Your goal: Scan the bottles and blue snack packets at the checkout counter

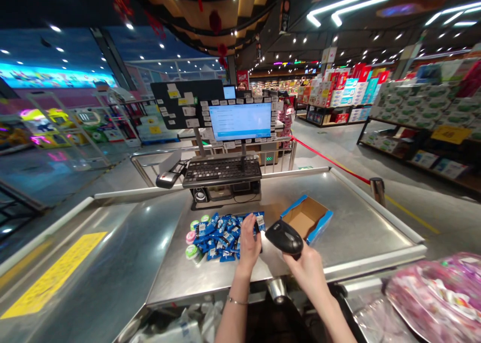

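Note:
My right hand (306, 265) is wrapped round the handle of a black barcode scanner (283, 236), its head turned toward my left hand and a bright glow at its front. My left hand (248, 245) is closed on a small blue packet (260, 221) with a white barcode label, just in front of the scanner. Under and beside that hand lies a pile of similar blue packets (221, 236) on the metal counter. Several small tubs with green or pink lids, such as a green-lidded tub (193, 252), stand along the pile's left side.
An opened cardboard box (306, 216) with blue edges sits right of the scanner. Behind the pile are a keyboard (223, 170) on a stand, a lit monitor (240, 120) and a card terminal (169, 176). Pink packaged goods (439, 298) lie at the lower right.

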### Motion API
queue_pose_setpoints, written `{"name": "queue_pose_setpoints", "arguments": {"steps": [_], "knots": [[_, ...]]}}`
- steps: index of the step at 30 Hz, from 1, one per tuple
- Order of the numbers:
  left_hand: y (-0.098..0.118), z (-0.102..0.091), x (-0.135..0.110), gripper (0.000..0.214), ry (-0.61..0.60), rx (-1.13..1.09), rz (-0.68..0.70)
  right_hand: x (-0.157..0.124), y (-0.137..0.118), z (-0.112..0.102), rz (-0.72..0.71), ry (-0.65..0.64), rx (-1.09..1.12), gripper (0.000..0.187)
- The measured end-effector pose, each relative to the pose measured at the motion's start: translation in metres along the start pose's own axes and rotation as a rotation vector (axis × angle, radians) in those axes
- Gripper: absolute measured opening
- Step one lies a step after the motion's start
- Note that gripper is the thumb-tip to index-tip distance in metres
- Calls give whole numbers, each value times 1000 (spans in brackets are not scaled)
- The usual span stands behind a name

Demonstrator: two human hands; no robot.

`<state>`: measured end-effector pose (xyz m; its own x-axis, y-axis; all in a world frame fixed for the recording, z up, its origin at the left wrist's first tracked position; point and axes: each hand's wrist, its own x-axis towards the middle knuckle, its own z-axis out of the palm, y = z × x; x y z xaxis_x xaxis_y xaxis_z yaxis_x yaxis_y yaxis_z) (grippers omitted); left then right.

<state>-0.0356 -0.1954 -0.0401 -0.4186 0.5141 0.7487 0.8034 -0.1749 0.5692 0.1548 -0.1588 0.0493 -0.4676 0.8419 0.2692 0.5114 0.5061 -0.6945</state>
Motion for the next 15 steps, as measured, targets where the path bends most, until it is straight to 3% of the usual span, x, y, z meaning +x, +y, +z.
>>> {"name": "queue_pose_setpoints", "arguments": {"steps": [7,11,15], "knots": [[4,-1,-4,38,-3,-58,-127,-2,-3,-2,0,-19,26,30],[8,-1,-2,38,5,-58,-117,-2,-2,-2,1,-19,43,30],[4,-4,3,44,-85,18,-141,1,3,2,31,2,51,33]]}}
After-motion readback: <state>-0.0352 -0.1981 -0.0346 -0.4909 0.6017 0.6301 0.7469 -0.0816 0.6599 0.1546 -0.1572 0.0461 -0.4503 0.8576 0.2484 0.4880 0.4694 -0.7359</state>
